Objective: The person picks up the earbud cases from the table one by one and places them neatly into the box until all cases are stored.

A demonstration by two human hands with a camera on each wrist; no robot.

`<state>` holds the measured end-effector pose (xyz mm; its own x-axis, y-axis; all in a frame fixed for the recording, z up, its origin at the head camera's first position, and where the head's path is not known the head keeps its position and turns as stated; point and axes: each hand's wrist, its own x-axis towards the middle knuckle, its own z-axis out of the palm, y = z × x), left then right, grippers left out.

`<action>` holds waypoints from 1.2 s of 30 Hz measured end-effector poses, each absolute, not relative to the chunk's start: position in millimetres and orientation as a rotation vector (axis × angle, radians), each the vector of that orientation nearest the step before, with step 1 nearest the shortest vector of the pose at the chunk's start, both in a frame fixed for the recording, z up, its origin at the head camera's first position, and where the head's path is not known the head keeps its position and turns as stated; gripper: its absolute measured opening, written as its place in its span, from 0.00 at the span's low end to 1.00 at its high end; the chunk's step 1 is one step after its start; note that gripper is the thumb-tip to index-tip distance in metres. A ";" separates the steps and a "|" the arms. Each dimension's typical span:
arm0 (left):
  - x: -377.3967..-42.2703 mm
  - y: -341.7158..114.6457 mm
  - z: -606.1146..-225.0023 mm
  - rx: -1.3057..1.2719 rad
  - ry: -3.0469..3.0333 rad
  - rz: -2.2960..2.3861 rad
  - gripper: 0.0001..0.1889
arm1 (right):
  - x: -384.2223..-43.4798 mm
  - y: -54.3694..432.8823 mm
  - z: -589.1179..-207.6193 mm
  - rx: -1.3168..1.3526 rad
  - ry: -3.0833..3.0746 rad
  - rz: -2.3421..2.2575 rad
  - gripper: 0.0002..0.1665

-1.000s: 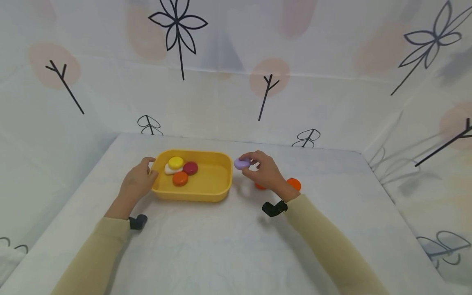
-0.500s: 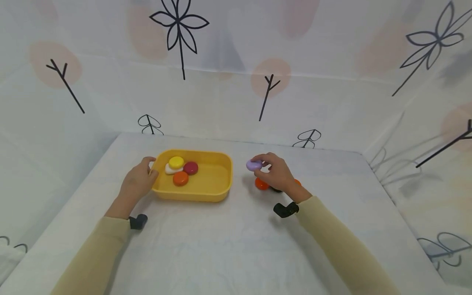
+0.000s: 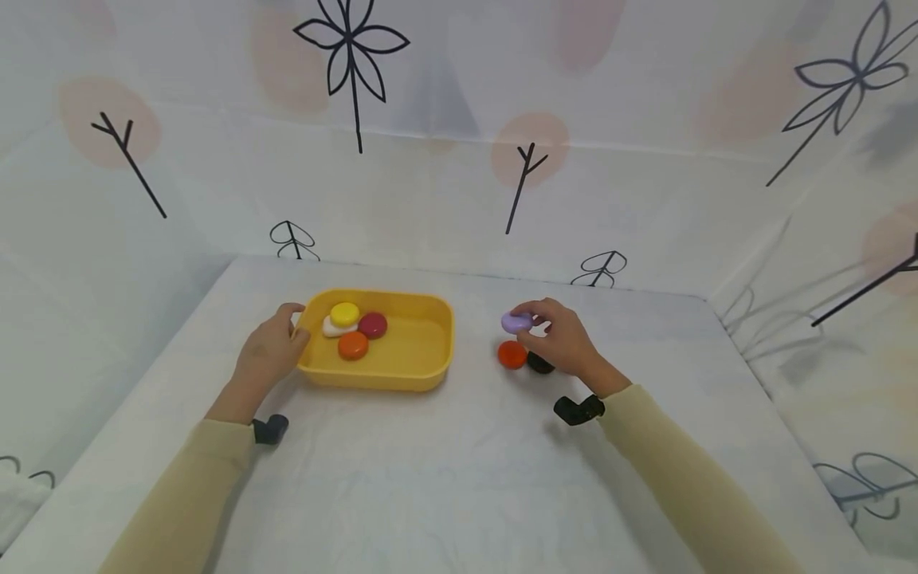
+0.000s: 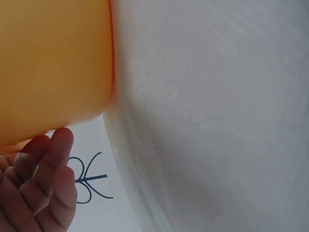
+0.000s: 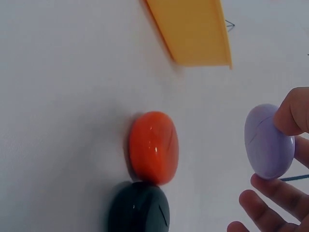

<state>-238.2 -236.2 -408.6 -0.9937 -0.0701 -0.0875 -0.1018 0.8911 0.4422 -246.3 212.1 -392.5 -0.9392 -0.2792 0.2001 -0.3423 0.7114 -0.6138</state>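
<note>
nearest, on the table (image 3: 430, 470), a black disc (image 3: 540, 363) sits beside an orange disc (image 3: 512, 355); our left hand (image 3: 267, 352) grips the yellow tray (image 3: 419, 339) at its left end; right of it, our right hand (image 3: 562, 341) pinches the purple disc (image 3: 515, 323) aloft; a loose hold could drop it onto those 2.

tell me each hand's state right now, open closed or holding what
Left hand: holding the yellow tray by its left end.
Right hand: holding the purple piece in a pinch.
</note>
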 end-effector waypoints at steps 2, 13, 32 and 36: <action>-238.4 -236.4 -409.2 -0.140 2.984 0.708 0.30 | -245.6 215.9 -392.6 0.503 -2.840 1.009 0.20; -238.8 -234.6 -409.1 -0.142 2.978 0.714 0.30 | -245.4 243.5 -394.2 0.412 -2.924 0.896 0.20; -237.6 -237.5 -407.3 -0.150 2.986 0.723 0.30 | -237.5 275.1 -405.8 0.331 -2.952 0.843 0.21; -238.2 -238.3 -407.6 -0.150 2.979 0.731 0.30 | -235.1 282.6 -408.7 0.313 -2.956 0.830 0.20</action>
